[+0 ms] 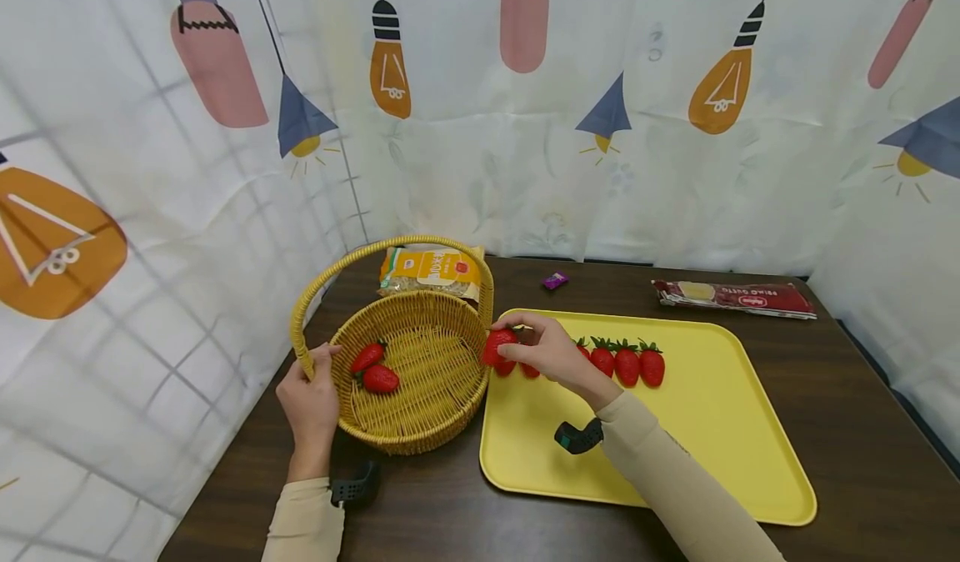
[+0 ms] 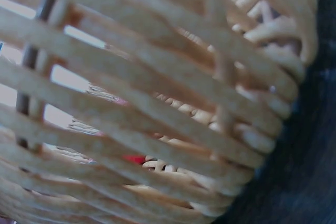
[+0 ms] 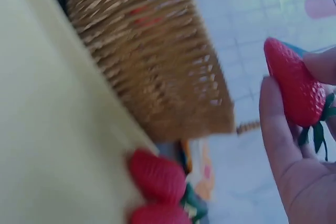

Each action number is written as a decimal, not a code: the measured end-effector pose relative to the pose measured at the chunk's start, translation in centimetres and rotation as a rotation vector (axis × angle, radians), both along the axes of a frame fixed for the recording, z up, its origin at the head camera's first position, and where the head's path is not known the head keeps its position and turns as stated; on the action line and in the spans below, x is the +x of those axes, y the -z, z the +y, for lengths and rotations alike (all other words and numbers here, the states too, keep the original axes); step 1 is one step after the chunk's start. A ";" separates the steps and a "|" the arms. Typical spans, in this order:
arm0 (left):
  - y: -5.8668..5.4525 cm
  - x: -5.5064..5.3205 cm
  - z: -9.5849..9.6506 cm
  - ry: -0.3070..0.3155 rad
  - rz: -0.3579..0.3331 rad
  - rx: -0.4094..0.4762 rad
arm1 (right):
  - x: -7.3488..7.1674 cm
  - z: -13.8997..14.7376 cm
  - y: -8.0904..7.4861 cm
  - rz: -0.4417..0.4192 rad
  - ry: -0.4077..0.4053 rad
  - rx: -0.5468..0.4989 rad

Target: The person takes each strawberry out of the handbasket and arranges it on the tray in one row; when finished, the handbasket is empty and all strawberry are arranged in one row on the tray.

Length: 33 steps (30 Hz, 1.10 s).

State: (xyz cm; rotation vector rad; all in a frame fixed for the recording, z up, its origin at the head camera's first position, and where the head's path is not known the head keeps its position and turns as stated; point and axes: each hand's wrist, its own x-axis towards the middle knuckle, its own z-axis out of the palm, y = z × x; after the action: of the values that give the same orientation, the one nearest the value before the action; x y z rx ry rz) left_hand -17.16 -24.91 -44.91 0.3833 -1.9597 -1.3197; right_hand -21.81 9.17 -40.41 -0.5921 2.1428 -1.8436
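My left hand grips the handle of a yellow wicker basket at its left side. Two strawberries lie inside the basket, toward its left wall. With thumb and fingers my right hand pinches a red strawberry by the basket's right rim, its green leaves showing in the right wrist view. Below and beside that hand, a row of several strawberries lies on the yellow tray, partly hidden by the hand. The left wrist view is filled by the basket's woven wall.
Behind the basket stands a yellow-and-white food packet. A small purple wrapped candy lies at the back, and a long red packet at the back right. Printed curtains enclose the dark table.
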 end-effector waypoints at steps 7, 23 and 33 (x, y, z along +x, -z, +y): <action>0.0 -0.1 0.0 -0.001 -0.008 0.003 | 0.4 3.7 1.7 0.064 0.121 0.018; 0.1 -0.1 0.0 0.005 -0.001 -0.004 | 1.6 12.1 3.1 0.063 0.297 0.026; -0.1 -0.1 0.0 0.004 0.014 0.010 | 2.2 17.1 3.7 0.043 0.520 0.064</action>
State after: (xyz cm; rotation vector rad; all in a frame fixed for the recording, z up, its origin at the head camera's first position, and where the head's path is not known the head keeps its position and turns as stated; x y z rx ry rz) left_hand -17.23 -24.92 -44.86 0.3741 -1.9444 -1.3312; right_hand -19.65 26.31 -44.08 -0.0540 2.5498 -1.9999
